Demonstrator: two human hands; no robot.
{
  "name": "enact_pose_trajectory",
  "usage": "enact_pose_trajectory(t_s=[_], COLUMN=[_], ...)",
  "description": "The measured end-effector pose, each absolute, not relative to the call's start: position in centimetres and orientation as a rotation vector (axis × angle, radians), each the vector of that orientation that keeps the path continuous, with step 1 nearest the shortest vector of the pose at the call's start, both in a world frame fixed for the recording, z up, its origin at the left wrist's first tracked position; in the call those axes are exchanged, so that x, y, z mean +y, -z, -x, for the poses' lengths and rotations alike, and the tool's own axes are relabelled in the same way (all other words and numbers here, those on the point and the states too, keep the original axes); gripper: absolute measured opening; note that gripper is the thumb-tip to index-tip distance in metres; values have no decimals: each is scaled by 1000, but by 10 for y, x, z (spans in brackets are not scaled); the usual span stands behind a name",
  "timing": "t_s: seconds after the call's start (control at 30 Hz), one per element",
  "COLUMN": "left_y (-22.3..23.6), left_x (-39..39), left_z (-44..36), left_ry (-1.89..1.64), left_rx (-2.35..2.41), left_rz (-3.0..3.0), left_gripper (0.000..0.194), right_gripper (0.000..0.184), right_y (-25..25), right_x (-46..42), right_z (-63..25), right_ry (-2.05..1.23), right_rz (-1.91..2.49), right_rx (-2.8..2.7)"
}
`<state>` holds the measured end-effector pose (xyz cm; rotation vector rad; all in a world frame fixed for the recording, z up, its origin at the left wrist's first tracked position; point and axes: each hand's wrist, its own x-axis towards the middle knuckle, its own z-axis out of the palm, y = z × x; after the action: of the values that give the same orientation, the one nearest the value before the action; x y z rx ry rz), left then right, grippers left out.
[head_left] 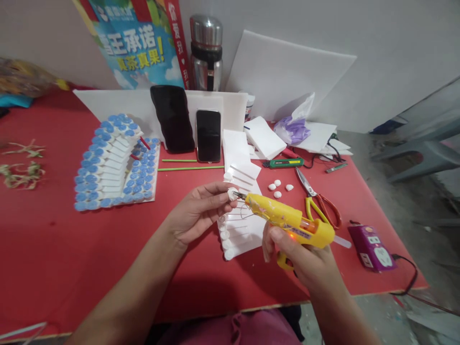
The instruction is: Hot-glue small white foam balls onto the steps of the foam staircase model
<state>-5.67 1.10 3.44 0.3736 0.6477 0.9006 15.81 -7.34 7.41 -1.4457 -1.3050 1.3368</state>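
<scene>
My left hand [201, 208] pinches a small white shell-like piece [232, 193] between thumb and fingertips. My right hand [305, 261] grips a yellow hot glue gun [287, 221], its metal nozzle touching that white piece. Both hover over a white foam stair model [240, 211] lying on the red table [108, 249], with small white pieces lining its left edge. Several loose white pieces [277, 188] lie just right of the model.
A finished stair model with blue edging [117, 163] stands at left. Two phones [208, 135] lean on a white board. Scissors [318, 201], a green utility knife [283, 163], two green sticks [190, 168], a purple power strip [372, 247] and a steel flask [206, 52] are nearby.
</scene>
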Motion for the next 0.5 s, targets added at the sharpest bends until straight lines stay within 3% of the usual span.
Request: enact_pose_trajectory(t_s=[0.5], left_y=[-34], left_x=[11], left_z=[56], left_ry=[-937], left_rx=[629], left_rz=[-338], left_gripper=[27], right_gripper=[45], right_y=[-72], right_x=[-74], right_z=[-159], right_ry=[-1339], right_rz=[1454], right_rx=[-1290])
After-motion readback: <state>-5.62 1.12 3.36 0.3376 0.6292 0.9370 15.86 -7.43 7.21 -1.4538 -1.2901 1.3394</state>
